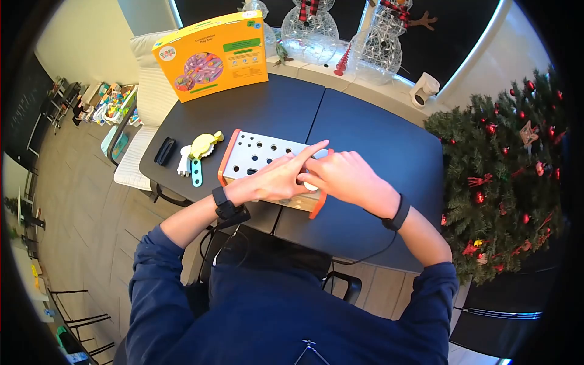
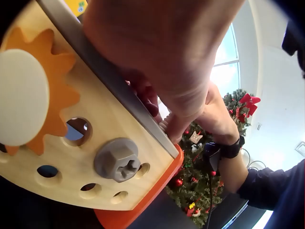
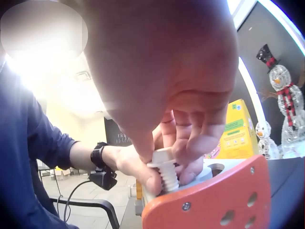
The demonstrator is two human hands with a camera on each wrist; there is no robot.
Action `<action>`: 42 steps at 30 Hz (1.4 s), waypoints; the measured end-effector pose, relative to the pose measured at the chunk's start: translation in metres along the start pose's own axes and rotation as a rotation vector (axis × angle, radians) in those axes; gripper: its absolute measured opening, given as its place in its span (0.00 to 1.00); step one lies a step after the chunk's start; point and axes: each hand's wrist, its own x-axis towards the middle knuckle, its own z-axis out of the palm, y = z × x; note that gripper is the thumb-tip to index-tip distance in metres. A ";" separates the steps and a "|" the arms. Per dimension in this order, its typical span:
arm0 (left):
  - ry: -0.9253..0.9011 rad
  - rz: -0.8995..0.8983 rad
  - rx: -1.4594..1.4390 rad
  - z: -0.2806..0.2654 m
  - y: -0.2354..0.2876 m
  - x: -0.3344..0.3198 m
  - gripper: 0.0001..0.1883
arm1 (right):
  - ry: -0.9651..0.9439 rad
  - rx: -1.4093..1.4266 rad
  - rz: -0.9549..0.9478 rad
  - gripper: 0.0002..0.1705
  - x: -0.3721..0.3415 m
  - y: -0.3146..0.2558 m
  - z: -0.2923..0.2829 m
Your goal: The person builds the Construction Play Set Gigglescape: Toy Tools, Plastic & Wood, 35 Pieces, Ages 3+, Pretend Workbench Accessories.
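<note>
A toy workbench with a grey top (image 1: 244, 149), wooden side (image 2: 86, 171) and orange end panels (image 3: 214, 200) stands on the table. At its right end, my right hand (image 1: 350, 176) pinches the head of a white threaded screw (image 3: 167, 174), which stands upright beside the orange panel in the right wrist view. My left hand (image 1: 277, 179) lies over the top, its fingertips and thumb around the lower part of the screw; one finger points out straight in the head view. A grey bolt (image 2: 118, 160) and an orange gear (image 2: 57, 90) are on the wooden side.
Left of the workbench lie a yellow piece (image 1: 204, 145), a white piece (image 1: 184, 163), a teal strip with holes (image 1: 196, 173) and a black case (image 1: 165, 151). A yellow box (image 1: 213, 58) stands at the back left. A decorated tree (image 1: 505, 176) is beyond the table's right edge.
</note>
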 end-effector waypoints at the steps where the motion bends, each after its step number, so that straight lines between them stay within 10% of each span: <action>1: -0.014 -0.004 -0.025 0.000 0.001 0.001 0.55 | -0.021 0.042 0.006 0.15 0.000 0.004 -0.004; 8: -0.126 -0.026 -0.175 -0.009 -0.003 0.003 0.57 | 0.206 0.319 -0.427 0.11 -0.003 0.035 0.030; 20: 0.089 0.331 0.014 0.004 -0.027 0.006 0.55 | 0.058 -0.108 0.427 0.12 -0.001 -0.038 0.026; 26: -0.130 0.159 -0.014 -0.012 -0.020 0.002 0.56 | 0.432 0.211 -0.284 0.08 -0.013 -0.006 0.049; 42: -0.057 0.128 -0.057 -0.005 -0.016 0.000 0.56 | 0.303 -0.056 0.241 0.13 -0.007 -0.032 0.041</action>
